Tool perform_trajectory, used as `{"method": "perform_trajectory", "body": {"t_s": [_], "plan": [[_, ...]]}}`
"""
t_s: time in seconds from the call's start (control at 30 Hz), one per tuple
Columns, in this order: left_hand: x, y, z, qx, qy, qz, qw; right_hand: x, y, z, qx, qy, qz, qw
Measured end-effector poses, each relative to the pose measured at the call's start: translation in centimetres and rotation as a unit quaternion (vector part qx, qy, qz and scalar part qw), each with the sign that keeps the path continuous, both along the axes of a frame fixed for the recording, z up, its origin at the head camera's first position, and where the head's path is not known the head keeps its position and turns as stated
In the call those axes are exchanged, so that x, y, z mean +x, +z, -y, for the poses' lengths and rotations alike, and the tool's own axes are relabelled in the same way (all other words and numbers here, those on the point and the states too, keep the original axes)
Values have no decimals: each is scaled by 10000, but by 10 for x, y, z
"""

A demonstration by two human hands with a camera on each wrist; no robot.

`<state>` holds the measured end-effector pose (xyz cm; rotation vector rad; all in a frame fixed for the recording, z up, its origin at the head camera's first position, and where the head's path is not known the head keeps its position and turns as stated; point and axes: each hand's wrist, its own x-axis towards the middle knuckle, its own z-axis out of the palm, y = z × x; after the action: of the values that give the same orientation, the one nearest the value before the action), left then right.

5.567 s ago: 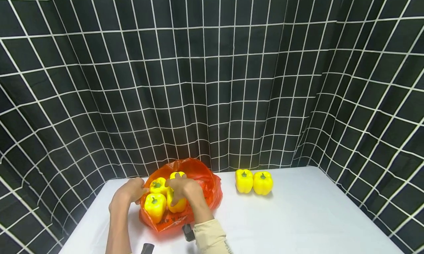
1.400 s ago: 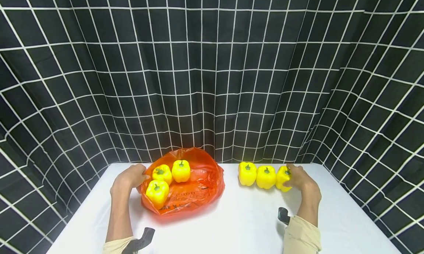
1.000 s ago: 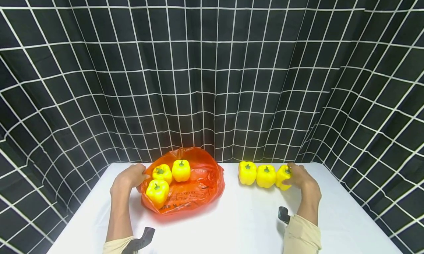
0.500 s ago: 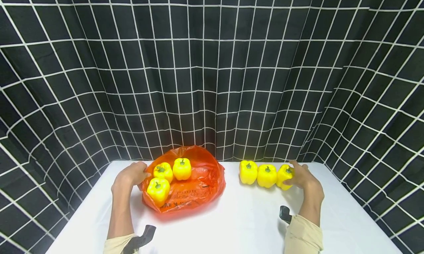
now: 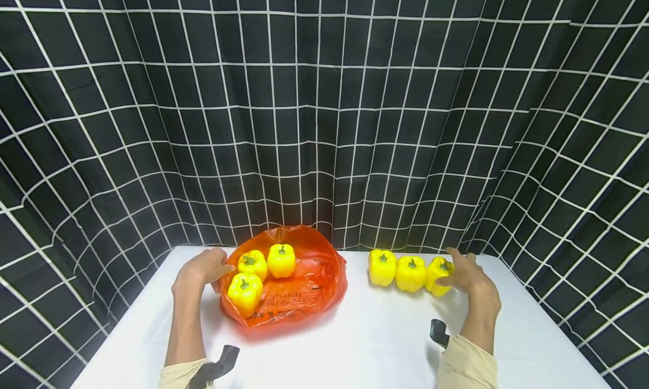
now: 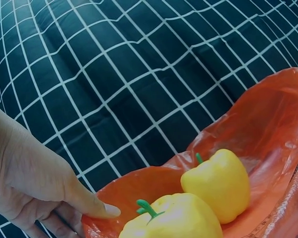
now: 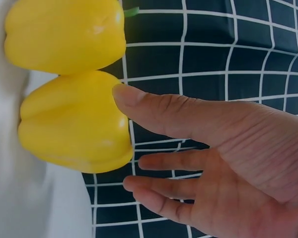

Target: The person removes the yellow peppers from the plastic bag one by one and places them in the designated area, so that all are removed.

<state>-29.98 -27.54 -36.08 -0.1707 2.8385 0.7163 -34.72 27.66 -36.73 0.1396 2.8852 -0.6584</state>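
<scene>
In the head view, an orange-red plastic bag (image 5: 319, 290) lies with its mouth wide. Inside at its left are three yellow bell peppers: a front one (image 5: 244, 294), a middle one (image 5: 252, 265) and a back one (image 5: 281, 261). My left hand (image 5: 201, 269) pinches the bag's left rim, thumb inside. To the right, three more peppers stand in a row, stems up: left (image 5: 382, 268), centre (image 5: 410, 274) and right (image 5: 438, 277). Beside the right one is my right hand (image 5: 469, 275), fingers spread. The right wrist view shows its thumb tip (image 7: 129, 94) at the pepper's edge; contact is unclear.
A white tabletop (image 5: 375, 344) carries everything. Behind it and along both sides hangs a black curtain (image 5: 324, 124) with a white grid. A dark wrist mount (image 5: 215, 369) sticks out from the left sleeve, another mount (image 5: 439, 332) from the right.
Earlier, my right hand was on a bell pepper inside the bag; that pepper now ends the row on the right. Its fingers have since loosened and spread. My left hand stays on the rim.
</scene>
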Motion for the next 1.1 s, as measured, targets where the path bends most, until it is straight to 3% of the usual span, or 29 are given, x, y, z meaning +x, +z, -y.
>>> {"method": "perform_trajectory", "body": {"t_s": [0.33,0.87,1.1], "plan": [[2,3,0,92,70,47,9999,-1,5,8,56,128,-3,9999],[0,2,-2,-257,-106,-147,9995,2,13,13,62,275,-61,9996],[0,2,-3,-152,-21,-164,9997,6,21,21,72,444,-165,9989]]}}
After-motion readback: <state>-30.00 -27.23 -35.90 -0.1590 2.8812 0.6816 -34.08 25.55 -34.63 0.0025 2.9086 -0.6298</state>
